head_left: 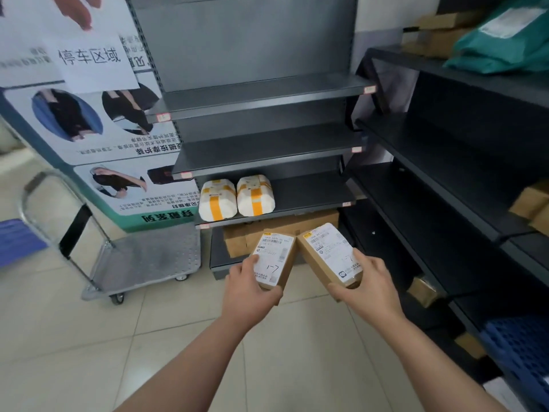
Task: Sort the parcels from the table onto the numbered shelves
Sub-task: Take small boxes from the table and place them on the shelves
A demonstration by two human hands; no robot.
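Note:
My left hand [248,288] grips a small brown cardboard parcel [274,257] whose white label has "1-7" handwritten on it. My right hand [367,285] grips a second brown parcel [328,254] with a similar white label. The two parcels touch at their far corners, held in front of a grey shelf unit [267,99]. Its third shelf [312,200] carries two white parcels with orange tape [236,200] side by side at the left. The upper shelves of that unit are bare.
A large brown carton [237,242] lies under the lowest shelf. A metal platform trolley [142,257] stands on the tiled floor at left, before a poster board [89,120]. A dark shelf unit [460,173] at right holds brown boxes, a green bag [505,40] and a blue crate [523,352].

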